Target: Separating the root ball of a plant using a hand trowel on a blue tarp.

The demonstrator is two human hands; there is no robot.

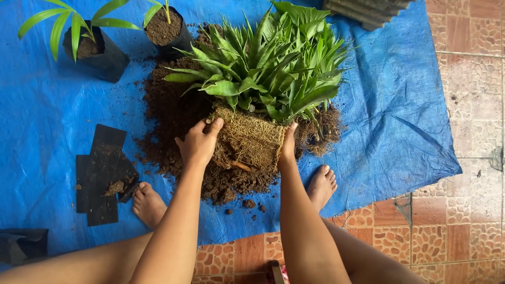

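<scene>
Gripping the matted root ball of a leafy green plant, your left hand and right hand clasp its opposite sides. It rests on spilled soil on the blue tarp. Flat black planting bags lie at your left; two filled ones stand beyond.

arms: bare, no sleeves | hands: 2, no gloves or rings | feet: 2, no shoes

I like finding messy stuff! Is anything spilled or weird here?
Yes. Loose soil is spilled across the blue sheet. The plant has no pot: its root clump is bare, gripped by the left hand and right hand. Flat black bags lie nearby, dusted with dirt.
</scene>
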